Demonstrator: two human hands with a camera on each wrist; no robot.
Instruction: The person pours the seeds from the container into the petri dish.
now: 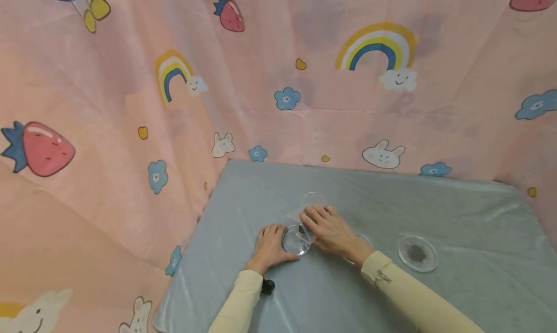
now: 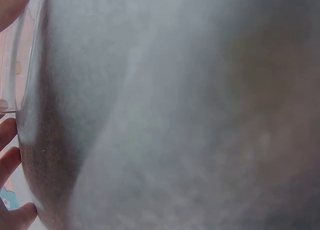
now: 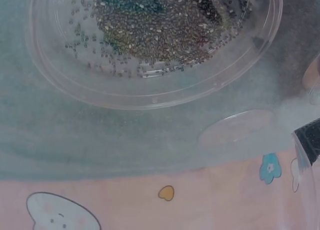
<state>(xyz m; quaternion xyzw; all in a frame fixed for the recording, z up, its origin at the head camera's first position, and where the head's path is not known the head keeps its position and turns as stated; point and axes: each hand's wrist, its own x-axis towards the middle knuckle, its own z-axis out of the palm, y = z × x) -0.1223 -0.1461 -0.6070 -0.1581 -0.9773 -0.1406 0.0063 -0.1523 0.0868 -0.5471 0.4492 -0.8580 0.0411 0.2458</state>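
Observation:
My left hand [image 1: 270, 248] grips a round clear petri dish [image 1: 290, 246] by its side, thumb at the near edge and fingers at the far edge. In the left wrist view the clear wall of this dish [image 2: 31, 55] stands at the left edge, beside my fingertips [image 2: 9, 162]. My right hand [image 1: 328, 229] holds a small clear plastic bag [image 1: 307, 232] tilted over that dish. Something dark [image 3: 311, 140] lies inside the bag in the right wrist view. Below my right wrist sits another petri dish [image 3: 155, 101] with many small dark seeds [image 3: 160, 30].
A clear round lid or dish [image 1: 314, 195] lies beyond my hands. Farther right stands a petri dish [image 1: 428, 264] with a dark heap in its middle. A small black object [image 1: 268, 287] is by my left wrist. The grey-covered table [image 1: 209, 280] meets a pink patterned curtain [image 1: 261, 57].

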